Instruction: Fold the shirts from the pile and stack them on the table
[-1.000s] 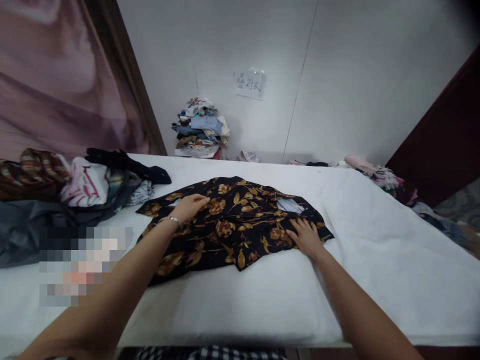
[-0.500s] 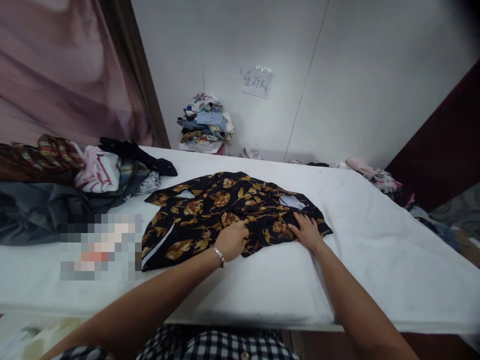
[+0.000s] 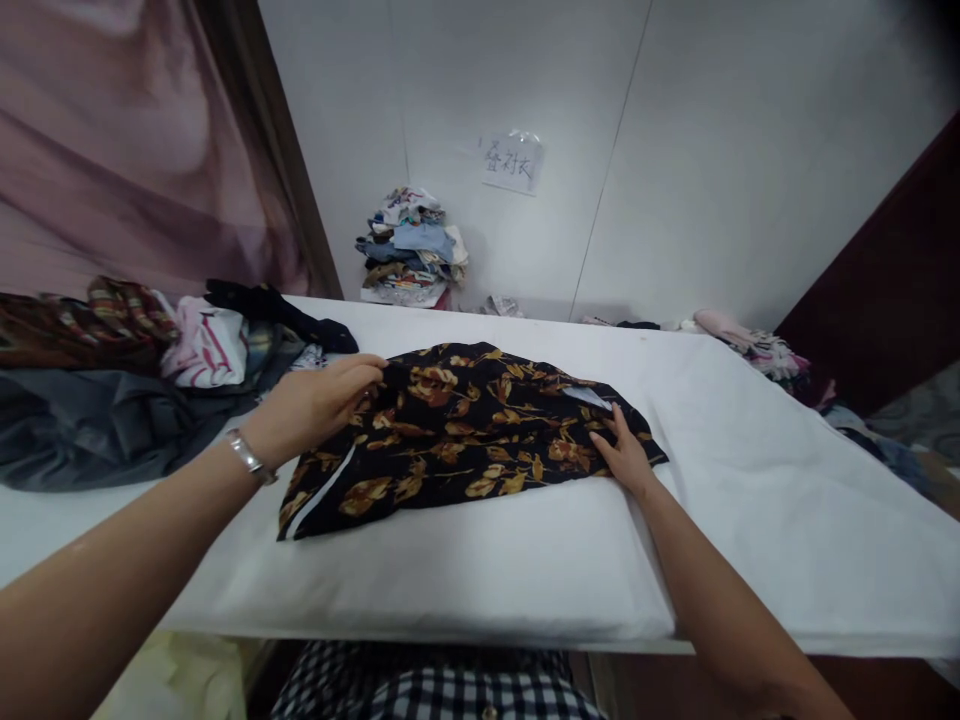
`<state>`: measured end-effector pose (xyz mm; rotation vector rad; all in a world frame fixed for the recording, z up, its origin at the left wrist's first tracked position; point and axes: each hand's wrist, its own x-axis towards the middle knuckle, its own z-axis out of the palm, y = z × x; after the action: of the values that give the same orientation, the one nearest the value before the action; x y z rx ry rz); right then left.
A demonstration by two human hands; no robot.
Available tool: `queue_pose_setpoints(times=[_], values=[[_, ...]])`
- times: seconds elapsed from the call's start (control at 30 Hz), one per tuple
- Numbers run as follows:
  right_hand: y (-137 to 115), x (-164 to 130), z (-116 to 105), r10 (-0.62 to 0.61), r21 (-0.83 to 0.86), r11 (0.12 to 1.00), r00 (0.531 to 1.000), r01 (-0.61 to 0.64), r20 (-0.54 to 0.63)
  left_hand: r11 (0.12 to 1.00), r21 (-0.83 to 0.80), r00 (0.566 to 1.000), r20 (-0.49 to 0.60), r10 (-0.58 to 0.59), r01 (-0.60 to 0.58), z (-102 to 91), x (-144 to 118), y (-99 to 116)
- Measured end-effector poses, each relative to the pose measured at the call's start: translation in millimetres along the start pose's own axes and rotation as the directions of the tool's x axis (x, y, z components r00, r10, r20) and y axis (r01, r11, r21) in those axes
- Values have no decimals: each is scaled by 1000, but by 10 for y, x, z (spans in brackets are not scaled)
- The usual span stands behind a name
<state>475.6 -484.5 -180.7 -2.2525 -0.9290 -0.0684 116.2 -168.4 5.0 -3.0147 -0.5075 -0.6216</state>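
A black shirt (image 3: 450, 430) with brown and gold flowers lies partly folded across the white-covered table. At its far left end, my left hand (image 3: 319, 405) pinches the dark cloth between thumb and fingers and holds it slightly raised. My right hand (image 3: 624, 450) rests on the shirt's right end with its fingers spread, beside a small pale patch showing through a gap in the cloth. A white strip runs slantwise along the shirt's lower left edge. On my left wrist is a silver bracelet (image 3: 250, 457).
Heaped clothes, including a grey garment (image 3: 112, 425) and a pink and white one (image 3: 206, 345), lie at the left. A tall pile of folded clothes (image 3: 412, 245) stands against the wall. More clothes (image 3: 750, 345) line the table's (image 3: 787, 500) right rear edge.
My left hand has moved from the shirt's middle to its far left part and taken hold of the cloth there. The left sleeve part is drawn in. My right hand stays near its place.
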Motion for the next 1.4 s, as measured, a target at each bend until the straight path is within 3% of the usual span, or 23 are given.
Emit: queue_pose_setpoints(times=[0.1, 0.2, 0.27, 0.33, 0.4, 0.53, 0.6, 0.73, 0.8, 0.9, 0.97, 1.03, 1.1, 1.2, 1.3, 1.4], values=[[-1, 19, -33, 73, 81, 994, 997, -72, -4, 952, -256, 985, 5, -171, 167, 168, -193, -96], [14, 44, -32, 55, 67, 996, 998, -53, -35, 746, -550, 919, 117, -376, 376, 305, -288, -61], [19, 52, -26, 55, 52, 997, 997, -52, -57, 648, -624, 885, 173, -432, 438, 343, -300, -21], [4, 58, -30, 61, 33, 998, 996, -59, -66, 679, -565, 870, 166, -464, 469, 347, -279, 0], [-33, 74, -53, 55, 0, 998, 997, -55, -61, 771, -435, 878, 115, -464, 465, 335, -231, 4], [-139, 200, -141, 45, -114, 993, 999, -42, 21, 965, -116, 971, -13, -237, 234, 301, -98, 37], [-188, 304, -185, 64, -193, 980, 994, -45, 91, 987, 70, 990, -14, -142, 143, 276, -21, 87], [-282, 491, -253, 66, -279, 960, 990, -29, 126, 942, 316, 993, -8, -117, 114, 175, 182, 198], [-330, 528, -302, 66, -284, 958, 994, -39, 87, 927, 347, 990, -65, -123, 138, 93, 299, 217], [-379, 472, -400, 73, -284, 956, 997, -79, -31, 942, 294, 966, -243, -91, 163, -18, 390, 165], [-373, 349, -449, 47, -252, 964, 990, -80, -135, 963, 238, 937, -348, -36, 126, -17, 315, 84], [-324, 165, -457, -3, -212, 977, 983, -36, -183, 973, 223, 929, -369, 30, 58, 91, 97, -11], [-241, -50, -422, -51, -192, 981, 991, 27, -121, 974, 226, 955, -283, 94, -29, 301, -239, -96], [-109, -327, -346, -80, -207, 974, 996, 89, 50, 984, 107, 989, -31, 146, -142, 663, -783, -178], [-52, -450, -310, -83, -226, 968, 988, 110, 128, 998, -17, 986, 155, 57, -55, 858, -1102, -207], [-80, -440, -316, -71, -237, 966, 989, 101, 130, 994, -88, 983, 174, -55, 72, 848, -1095, -186]])
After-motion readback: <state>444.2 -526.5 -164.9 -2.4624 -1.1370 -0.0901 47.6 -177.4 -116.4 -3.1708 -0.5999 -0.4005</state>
